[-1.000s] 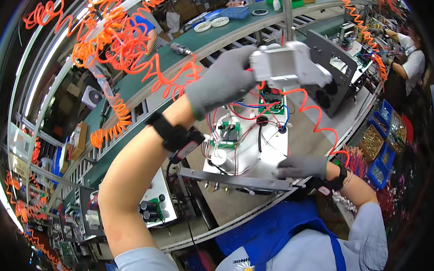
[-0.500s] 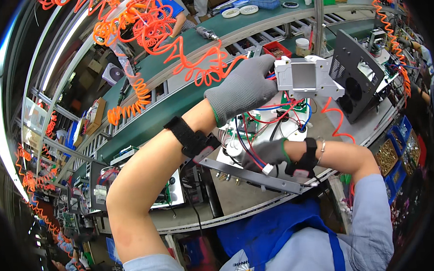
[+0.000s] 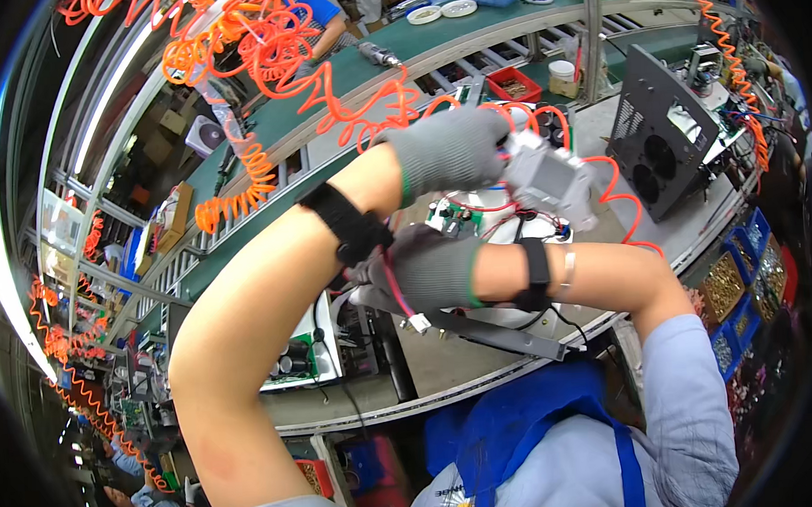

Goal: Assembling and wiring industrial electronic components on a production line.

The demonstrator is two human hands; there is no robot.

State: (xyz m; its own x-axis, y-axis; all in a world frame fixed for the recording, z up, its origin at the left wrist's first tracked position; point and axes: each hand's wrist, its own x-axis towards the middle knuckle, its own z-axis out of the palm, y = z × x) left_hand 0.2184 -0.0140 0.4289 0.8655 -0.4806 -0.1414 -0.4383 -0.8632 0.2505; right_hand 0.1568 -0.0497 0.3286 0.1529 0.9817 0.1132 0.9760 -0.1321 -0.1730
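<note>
My left hand [image 3: 451, 154], in a grey knitted glove, is closed on the edge of a white plastic display module [image 3: 548, 180] with a grey screen, held tilted in the air. Below my left wrist, my right hand [image 3: 425, 269], gloved too, reaches to the left with its fingers curled. A red and blue wire pair ending in a white connector [image 3: 418, 323] hangs across those fingers; what they grip is partly hidden. Under both hands lies a white panel with a green circuit board [image 3: 454, 217] and loose wires. A grey metal bar [image 3: 500, 333] lies along the near side.
At the right stands a black metal panel [image 3: 659, 134] with round fan openings. Beyond the hands are a red parts bin [image 3: 514, 85] and a white tub [image 3: 562, 78]. Orange coiled hoses [image 3: 279, 51] hang at upper left. Blue bins of small fasteners [image 3: 723, 291] sit at right.
My right hand has moved left, under my left wrist, and the wire connector has shifted left with it. My left hand has moved slightly left; the display module has tilted and dropped a little.
</note>
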